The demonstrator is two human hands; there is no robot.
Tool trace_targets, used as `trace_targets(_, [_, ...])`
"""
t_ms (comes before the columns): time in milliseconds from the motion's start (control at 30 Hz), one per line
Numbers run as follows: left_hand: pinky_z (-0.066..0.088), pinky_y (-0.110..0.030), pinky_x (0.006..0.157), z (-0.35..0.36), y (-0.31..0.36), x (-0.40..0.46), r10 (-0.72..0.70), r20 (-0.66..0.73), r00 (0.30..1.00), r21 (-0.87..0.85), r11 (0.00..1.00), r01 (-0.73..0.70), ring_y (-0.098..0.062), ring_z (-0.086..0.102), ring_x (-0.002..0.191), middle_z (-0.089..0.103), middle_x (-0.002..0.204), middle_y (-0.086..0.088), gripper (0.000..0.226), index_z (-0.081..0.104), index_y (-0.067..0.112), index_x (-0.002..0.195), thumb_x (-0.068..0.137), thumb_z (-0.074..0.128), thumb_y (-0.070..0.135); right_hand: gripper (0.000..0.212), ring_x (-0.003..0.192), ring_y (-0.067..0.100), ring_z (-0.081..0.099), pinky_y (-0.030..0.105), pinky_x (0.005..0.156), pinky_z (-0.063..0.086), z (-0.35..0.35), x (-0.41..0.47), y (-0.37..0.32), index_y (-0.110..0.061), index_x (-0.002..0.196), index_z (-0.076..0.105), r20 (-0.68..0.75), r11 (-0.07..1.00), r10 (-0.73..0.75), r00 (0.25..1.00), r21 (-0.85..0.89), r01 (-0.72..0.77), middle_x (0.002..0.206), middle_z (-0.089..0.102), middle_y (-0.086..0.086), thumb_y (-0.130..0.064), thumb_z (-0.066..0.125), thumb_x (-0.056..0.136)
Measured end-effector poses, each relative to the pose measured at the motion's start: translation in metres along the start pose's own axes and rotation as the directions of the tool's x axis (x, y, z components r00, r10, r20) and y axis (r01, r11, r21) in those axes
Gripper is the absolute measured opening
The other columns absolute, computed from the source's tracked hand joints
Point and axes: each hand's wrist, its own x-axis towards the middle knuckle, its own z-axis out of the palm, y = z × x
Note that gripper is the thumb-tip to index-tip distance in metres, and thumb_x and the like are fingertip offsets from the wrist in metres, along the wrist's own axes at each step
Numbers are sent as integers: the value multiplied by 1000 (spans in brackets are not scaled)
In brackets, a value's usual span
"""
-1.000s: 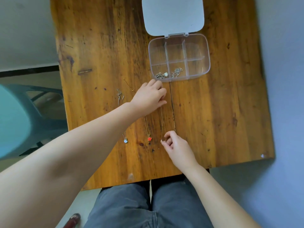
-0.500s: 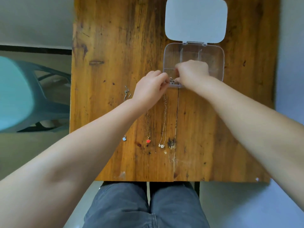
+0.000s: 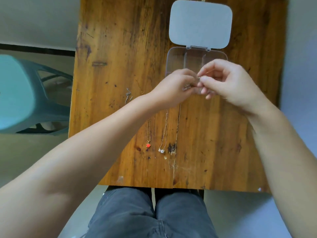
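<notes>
Step in hand: a fine chain (image 3: 200, 76) is judged to be in the middle of being untangled or unclasped, and is held just over the clear compartment box (image 3: 176, 60), right of centre in the upper frame.
Left hand (image 3: 175, 90): the fingers are curled, with one glinting end of the chain pinched at the tips.
Right hand (image 3: 229, 83): thumb and forefinger are closed narrowly on the other end.
Chain's look: thin and silvery; only a short stretch is seen between the hands.
Next move: a small, gentle pull is probably called for, then the chain can be laid beside the red heart necklace (image 3: 148, 145) and the silver pendant necklace (image 3: 161, 150) on the wooden table (image 3: 120, 48).
</notes>
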Motion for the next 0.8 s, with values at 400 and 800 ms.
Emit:
trace_targets(400, [54, -30, 72, 32, -20, 10, -373, 452, 810, -405, 723, 559, -11, 42, 52, 41, 54, 8, 36, 51, 20, 63, 93, 53, 40, 18, 71, 7, 64, 17, 60, 52, 45, -126, 96, -23, 86, 75, 0, 673, 466, 885, 649, -354, 78, 70, -4, -11, 62, 87])
trace_targets(800, [40, -42, 88, 75, -21, -10, 90, 182, 979, 474, 865, -167, -31, 51, 103, 58, 107, -11, 24, 58, 8, 107, 92, 55, 27, 12, 59, 1, 53, 14, 48, 35, 120, -112, 126, -22, 101, 57, -77, 848, 424, 903, -317, -425, 75, 58, -11, -30, 57, 93])
